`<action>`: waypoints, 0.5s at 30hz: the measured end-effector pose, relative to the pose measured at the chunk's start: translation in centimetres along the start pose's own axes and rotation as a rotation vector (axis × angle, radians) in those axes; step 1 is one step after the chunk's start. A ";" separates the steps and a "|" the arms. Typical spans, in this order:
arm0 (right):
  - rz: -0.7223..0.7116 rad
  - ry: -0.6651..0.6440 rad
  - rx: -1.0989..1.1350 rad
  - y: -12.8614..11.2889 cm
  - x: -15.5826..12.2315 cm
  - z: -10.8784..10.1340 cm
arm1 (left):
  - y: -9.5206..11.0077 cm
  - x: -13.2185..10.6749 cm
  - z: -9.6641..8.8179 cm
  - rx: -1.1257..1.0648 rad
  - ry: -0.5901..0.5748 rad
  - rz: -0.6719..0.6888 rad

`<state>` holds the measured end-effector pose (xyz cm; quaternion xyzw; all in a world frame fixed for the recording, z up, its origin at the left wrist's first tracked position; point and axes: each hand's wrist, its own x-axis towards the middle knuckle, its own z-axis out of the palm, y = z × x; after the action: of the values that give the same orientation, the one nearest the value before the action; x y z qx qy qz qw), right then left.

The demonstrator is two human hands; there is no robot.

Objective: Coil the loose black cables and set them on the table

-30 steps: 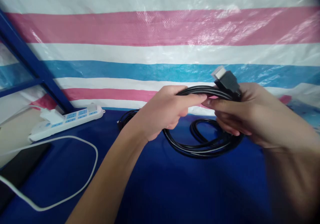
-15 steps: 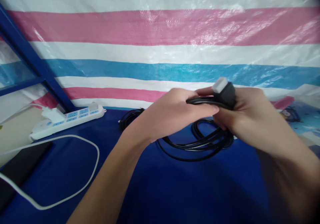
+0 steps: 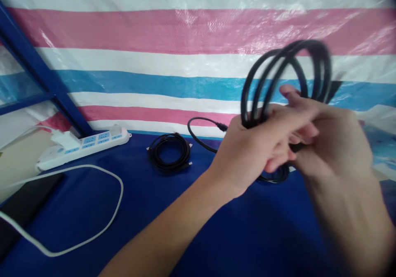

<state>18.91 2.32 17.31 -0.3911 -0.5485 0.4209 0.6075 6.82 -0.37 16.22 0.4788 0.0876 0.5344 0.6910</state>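
Note:
Several loops of a thick black cable (image 3: 256,83) stand up above my hands, blurred on the right side. My left hand (image 3: 244,155) is closed around the lower left part of these loops. My right hand (image 3: 337,132) grips their right part, its fingers crossing close to those of my left hand. A dark, blurred end (image 3: 335,88) sticks out behind my right hand. Left of my left hand, a thinner bend of black cable with a plug (image 3: 221,126) shows; where it leads is hidden. Under my hands, part of another black coil (image 3: 280,176) lies on the table.
A neat black cable coil (image 3: 169,153) with pale connector tips lies on the blue table (image 3: 198,235). On the left are a white power strip (image 3: 89,145), a white cord (image 3: 120,198) and a dark flat object (image 3: 27,211). Striped plastic sheeting (image 3: 154,79) hangs behind.
The cable in my hands has turned so that its loops rise upward, and the white-tipped plug is out of sight. Both hands have shifted right, uncovering the coil on the table.

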 end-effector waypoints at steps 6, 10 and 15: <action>0.182 0.032 0.147 0.2 -0.2 1.2 | 1.7 0.5 -2.2 0.026 0.082 -0.133; 0.115 -0.012 -0.077 0.1 -0.4 0.5 | 3.4 0.4 -3.4 0.130 0.082 -0.204; 0.073 -0.012 -0.386 -0.3 -0.6 -0.6 | 3.1 0.2 -4.1 0.229 0.134 -0.256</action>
<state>19.46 1.62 17.30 -0.5172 -0.6082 0.3322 0.5023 2.29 2.05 16.47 0.5026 0.2540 0.4596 0.6868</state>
